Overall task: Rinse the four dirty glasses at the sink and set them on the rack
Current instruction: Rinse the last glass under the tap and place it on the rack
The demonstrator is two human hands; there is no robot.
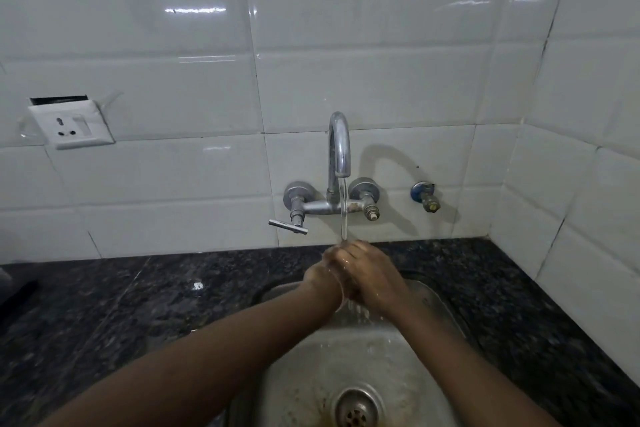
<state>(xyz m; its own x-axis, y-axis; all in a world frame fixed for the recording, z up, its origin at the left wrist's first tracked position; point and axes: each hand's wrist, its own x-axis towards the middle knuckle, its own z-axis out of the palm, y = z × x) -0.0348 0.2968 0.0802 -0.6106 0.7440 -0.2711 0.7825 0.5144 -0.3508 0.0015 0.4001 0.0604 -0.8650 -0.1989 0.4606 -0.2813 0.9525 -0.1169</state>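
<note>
My left hand and my right hand are pressed together over the back of the steel sink, right under the running stream from the tap. The right hand wraps over the left, hiding most of its fingers. A thin clear curved edge shows between the wrists; I cannot tell whether it is a glass. Water spills off the hands into the basin. No other glass and no rack is in view.
The tap's lever handle sticks out to the left, and a small valve sits on the tiled wall to the right. Dark granite counter surrounds the sink. A wall socket is at left. The drain lies at the bottom.
</note>
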